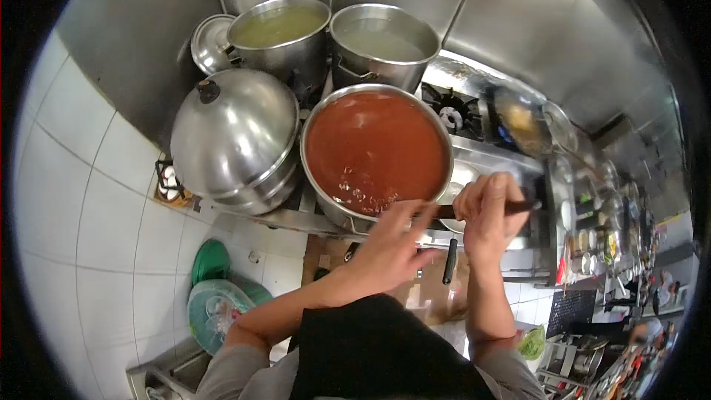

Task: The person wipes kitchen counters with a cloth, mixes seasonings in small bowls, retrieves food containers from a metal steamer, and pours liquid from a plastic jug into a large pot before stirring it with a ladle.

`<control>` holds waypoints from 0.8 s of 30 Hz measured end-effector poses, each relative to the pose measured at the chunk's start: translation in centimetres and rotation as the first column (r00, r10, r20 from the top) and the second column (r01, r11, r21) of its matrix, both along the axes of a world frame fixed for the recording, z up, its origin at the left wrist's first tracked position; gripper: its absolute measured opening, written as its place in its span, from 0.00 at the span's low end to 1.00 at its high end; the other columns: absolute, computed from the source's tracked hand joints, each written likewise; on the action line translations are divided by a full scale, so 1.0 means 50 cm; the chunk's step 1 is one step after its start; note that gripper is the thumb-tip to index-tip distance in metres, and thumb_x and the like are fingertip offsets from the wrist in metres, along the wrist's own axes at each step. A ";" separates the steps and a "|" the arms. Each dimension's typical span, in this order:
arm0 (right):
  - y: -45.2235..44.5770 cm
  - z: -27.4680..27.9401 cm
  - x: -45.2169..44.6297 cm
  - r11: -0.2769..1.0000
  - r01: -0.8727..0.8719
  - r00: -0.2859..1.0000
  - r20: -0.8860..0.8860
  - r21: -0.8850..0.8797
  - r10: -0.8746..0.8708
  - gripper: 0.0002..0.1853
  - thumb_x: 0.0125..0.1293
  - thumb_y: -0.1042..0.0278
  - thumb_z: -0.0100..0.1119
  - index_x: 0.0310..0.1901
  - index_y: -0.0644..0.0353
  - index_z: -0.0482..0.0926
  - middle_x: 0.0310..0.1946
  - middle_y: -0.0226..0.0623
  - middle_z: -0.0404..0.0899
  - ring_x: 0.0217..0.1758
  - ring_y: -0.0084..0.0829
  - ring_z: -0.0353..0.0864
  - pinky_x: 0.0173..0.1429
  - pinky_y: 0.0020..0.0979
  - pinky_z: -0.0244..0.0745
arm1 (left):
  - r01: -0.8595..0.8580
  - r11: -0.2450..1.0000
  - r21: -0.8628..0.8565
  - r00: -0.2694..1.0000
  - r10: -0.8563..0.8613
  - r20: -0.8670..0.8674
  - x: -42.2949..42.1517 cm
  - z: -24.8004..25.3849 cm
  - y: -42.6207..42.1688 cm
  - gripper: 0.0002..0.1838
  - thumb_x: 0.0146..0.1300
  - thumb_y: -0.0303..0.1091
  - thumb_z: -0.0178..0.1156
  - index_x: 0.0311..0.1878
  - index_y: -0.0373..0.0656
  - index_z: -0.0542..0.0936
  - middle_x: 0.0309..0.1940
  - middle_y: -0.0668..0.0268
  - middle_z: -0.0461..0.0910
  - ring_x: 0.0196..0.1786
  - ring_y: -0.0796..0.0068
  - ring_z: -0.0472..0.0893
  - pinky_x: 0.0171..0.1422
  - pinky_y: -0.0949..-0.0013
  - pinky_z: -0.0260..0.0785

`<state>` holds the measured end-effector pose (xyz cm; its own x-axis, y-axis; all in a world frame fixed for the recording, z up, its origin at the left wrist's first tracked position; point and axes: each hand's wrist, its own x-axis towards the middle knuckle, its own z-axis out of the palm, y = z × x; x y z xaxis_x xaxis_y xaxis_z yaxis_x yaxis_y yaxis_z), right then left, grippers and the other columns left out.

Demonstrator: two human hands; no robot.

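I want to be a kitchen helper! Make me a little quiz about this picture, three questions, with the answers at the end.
1. Pick one: what colour is the liquid in the big front pot?
A) bright blue
B) red-brown
C) milky white

2. True or false: in the picture, the domed lid is to the left of the big front pot.

3. Look closely: which of the person's hands is closed around the dark brown stick?

Key:
1. B, red-brown.
2. True.
3. The right hand. The left hand has its thumb spread apart from its fingers.
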<state>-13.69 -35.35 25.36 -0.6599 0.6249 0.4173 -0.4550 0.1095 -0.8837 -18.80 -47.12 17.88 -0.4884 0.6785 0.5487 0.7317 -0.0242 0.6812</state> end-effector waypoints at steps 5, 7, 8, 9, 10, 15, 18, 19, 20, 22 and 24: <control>-0.030 -0.064 0.005 0.964 0.191 0.979 -0.110 0.184 -0.173 0.18 0.73 0.63 0.42 0.24 0.57 0.56 0.14 0.30 0.56 0.15 0.20 0.53 0.20 0.26 0.51 | 0.192 0.978 0.086 0.974 -0.179 -0.139 -0.042 -0.020 0.077 0.22 0.50 0.31 0.60 0.50 0.36 0.70 0.43 0.60 0.72 0.49 0.58 0.70 0.50 0.59 0.60; -0.032 -0.079 -0.004 0.967 0.188 0.976 -0.144 0.172 -0.164 0.18 0.73 0.63 0.42 0.24 0.58 0.56 0.14 0.30 0.55 0.15 0.20 0.53 0.20 0.26 0.51 | 0.175 0.983 -0.060 0.967 -0.183 -0.177 -0.043 -0.043 0.081 0.16 0.49 0.29 0.58 0.43 0.41 0.71 0.39 0.62 0.72 0.45 0.61 0.70 0.46 0.62 0.59; -0.034 -0.089 -0.008 0.972 0.180 0.970 -0.189 0.152 -0.150 0.18 0.73 0.63 0.42 0.24 0.58 0.56 0.14 0.30 0.55 0.15 0.20 0.53 0.20 0.26 0.52 | 0.187 0.980 -0.061 0.966 -0.195 -0.168 -0.049 -0.053 0.083 0.16 0.49 0.29 0.58 0.43 0.41 0.71 0.39 0.62 0.72 0.45 0.61 0.70 0.46 0.62 0.59; -0.034 -0.101 -0.016 0.970 0.191 0.970 -0.181 0.150 -0.163 0.18 0.73 0.63 0.42 0.24 0.58 0.56 0.14 0.30 0.55 0.15 0.20 0.53 0.20 0.26 0.52 | 0.153 0.988 -0.037 0.969 -0.157 -0.190 -0.062 -0.061 0.089 0.14 0.50 0.29 0.58 0.41 0.42 0.71 0.37 0.62 0.72 0.44 0.62 0.70 0.46 0.62 0.59; -0.031 -0.112 -0.028 0.971 0.217 0.965 -0.175 0.103 -0.197 0.17 0.72 0.65 0.42 0.24 0.57 0.56 0.15 0.28 0.57 0.16 0.18 0.53 0.21 0.25 0.51 | 0.117 0.993 -0.012 0.970 -0.117 -0.213 -0.076 -0.067 0.096 0.12 0.50 0.29 0.58 0.39 0.43 0.70 0.35 0.63 0.72 0.43 0.62 0.70 0.47 0.61 0.59; 0.009 -0.159 -0.100 0.969 0.230 0.964 -0.162 0.093 -0.213 0.17 0.73 0.67 0.41 0.23 0.58 0.57 0.15 0.27 0.59 0.17 0.17 0.54 0.22 0.23 0.52 | 0.078 0.997 0.015 0.979 -0.074 -0.188 -0.146 -0.100 0.127 0.07 0.52 0.30 0.56 0.35 0.43 0.71 0.32 0.63 0.73 0.44 0.62 0.73 0.50 0.61 0.60; 0.007 -0.170 -0.134 0.988 0.153 0.979 -0.138 0.015 -0.149 0.19 0.73 0.66 0.41 0.21 0.59 0.58 0.13 0.29 0.56 0.16 0.22 0.54 0.23 0.27 0.56 | -0.006 1.000 0.012 0.974 0.009 -0.224 -0.176 -0.119 0.124 0.06 0.53 0.30 0.55 0.34 0.42 0.71 0.33 0.63 0.73 0.44 0.61 0.72 0.50 0.60 0.61; 0.003 -0.166 -0.142 0.990 0.140 0.982 -0.133 0.022 -0.136 0.19 0.73 0.66 0.41 0.21 0.59 0.58 0.13 0.29 0.56 0.16 0.22 0.54 0.23 0.27 0.56 | -0.019 1.000 0.018 0.976 0.023 -0.218 -0.181 -0.115 0.118 0.06 0.53 0.30 0.55 0.34 0.42 0.71 0.33 0.63 0.73 0.44 0.61 0.72 0.50 0.60 0.61; -0.003 -0.159 -0.150 0.982 0.183 0.979 -0.099 0.038 -0.178 0.19 0.73 0.65 0.41 0.22 0.59 0.59 0.13 0.28 0.57 0.16 0.20 0.54 0.23 0.26 0.55 | -0.040 0.997 0.067 0.975 0.054 -0.215 -0.185 -0.112 0.112 0.06 0.53 0.29 0.55 0.34 0.42 0.70 0.32 0.62 0.72 0.44 0.61 0.72 0.50 0.59 0.61; -0.014 -0.140 -0.160 0.984 0.174 0.983 -0.065 0.024 -0.172 0.19 0.72 0.63 0.43 0.22 0.59 0.60 0.13 0.28 0.59 0.17 0.18 0.55 0.23 0.24 0.55 | -0.071 0.991 0.112 0.974 0.093 -0.207 -0.188 -0.101 0.093 0.06 0.53 0.29 0.55 0.34 0.42 0.70 0.32 0.62 0.72 0.43 0.61 0.72 0.49 0.58 0.61; -0.024 -0.108 -0.165 0.992 0.129 0.991 -0.030 0.016 -0.129 0.19 0.72 0.63 0.43 0.22 0.59 0.61 0.13 0.28 0.58 0.17 0.18 0.55 0.23 0.24 0.55 | -0.103 0.994 0.038 0.975 0.108 -0.194 -0.187 -0.068 0.065 0.06 0.52 0.28 0.55 0.34 0.41 0.70 0.31 0.61 0.71 0.40 0.60 0.71 0.45 0.59 0.62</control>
